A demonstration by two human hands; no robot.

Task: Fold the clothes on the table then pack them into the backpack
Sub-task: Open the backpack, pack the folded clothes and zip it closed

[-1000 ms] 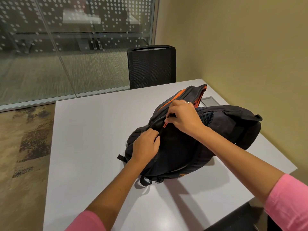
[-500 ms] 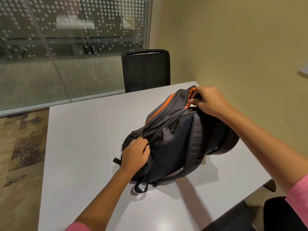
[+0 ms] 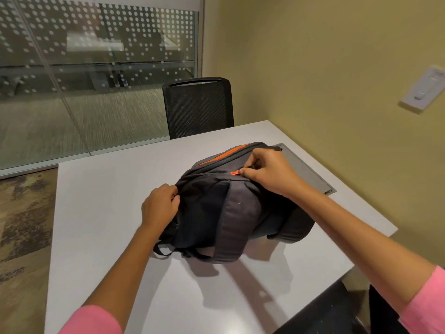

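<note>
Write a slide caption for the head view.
Left hand grips backpack; right hand pinches its orange zipper pull.

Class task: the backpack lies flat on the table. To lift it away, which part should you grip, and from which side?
Grip the shoulder strap across the backpack, from the near side. It bows up as a loop fingers could probably hook under.

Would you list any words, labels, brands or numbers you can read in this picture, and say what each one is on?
No text can be read.
Backpack: no readable brand or label shows.
Wall plate: a faint mark near its top, too small and blurred to read.
Glass partition: a pattern of dots only, no lettering.
</note>
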